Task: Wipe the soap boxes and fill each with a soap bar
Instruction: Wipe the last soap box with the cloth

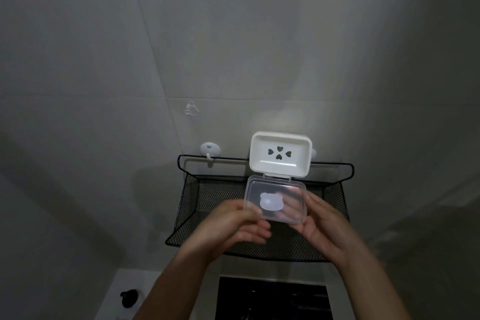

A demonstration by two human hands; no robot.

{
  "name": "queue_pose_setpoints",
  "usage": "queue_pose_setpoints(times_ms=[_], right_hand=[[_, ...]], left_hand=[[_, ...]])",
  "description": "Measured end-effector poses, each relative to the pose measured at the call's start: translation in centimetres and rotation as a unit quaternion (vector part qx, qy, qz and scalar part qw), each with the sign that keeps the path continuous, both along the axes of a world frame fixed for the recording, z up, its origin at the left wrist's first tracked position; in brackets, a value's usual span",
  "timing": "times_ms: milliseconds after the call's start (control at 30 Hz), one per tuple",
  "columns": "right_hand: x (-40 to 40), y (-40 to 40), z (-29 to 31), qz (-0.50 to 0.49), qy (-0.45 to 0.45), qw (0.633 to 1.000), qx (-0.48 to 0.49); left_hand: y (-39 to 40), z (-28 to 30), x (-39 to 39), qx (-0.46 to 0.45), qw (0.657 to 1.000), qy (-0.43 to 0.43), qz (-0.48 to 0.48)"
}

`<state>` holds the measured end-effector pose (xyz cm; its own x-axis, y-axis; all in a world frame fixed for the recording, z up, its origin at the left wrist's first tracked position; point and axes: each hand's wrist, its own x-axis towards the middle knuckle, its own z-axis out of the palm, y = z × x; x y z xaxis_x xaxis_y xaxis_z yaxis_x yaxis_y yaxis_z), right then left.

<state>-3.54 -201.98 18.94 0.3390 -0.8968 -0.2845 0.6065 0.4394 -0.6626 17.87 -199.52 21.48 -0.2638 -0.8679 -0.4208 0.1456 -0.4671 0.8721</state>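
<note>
A soap box (pixel 280 156) is held open in front of the wall. Its white tray with heart-shaped drain holes stands up at the top; its clear lid (pixel 275 200), marked with a frosted bear shape, hangs toward me. My left hand (pixel 233 226) touches the lid's left edge with thumb and fingers. My right hand (pixel 320 228) cups the lid from below and from the right, fingers showing through the plastic. No soap bar or cloth is visible.
A black wire-mesh shelf (pixel 189 202) is fixed to the grey tiled wall, right under the hands. A white wall hook (pixel 210 150) holds its rail. Below are a white counter with a dark basin (pixel 272 299) and a black knob (pixel 129 297).
</note>
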Motion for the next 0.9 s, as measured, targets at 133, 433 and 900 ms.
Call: queue_pose_setpoints(times_ms=[133, 433, 900], right_hand=[[-1.3, 0.1, 0.3, -0.019, 0.004, 1.000, -0.006], [-1.7, 0.4, 1.0, -0.044, 0.039, 0.998, -0.010], [-1.9, 0.4, 0.9, -0.077, 0.046, 0.996, -0.017]], left_hand=[[-1.4, -0.3, 2.4, -0.080, 0.947, -0.310, -0.012], [-3.9, -2.5, -0.2, -0.182, 0.765, -0.593, -0.175], [-2.8, 3.8, 1.4, -0.206, 0.880, -0.409, 0.124]])
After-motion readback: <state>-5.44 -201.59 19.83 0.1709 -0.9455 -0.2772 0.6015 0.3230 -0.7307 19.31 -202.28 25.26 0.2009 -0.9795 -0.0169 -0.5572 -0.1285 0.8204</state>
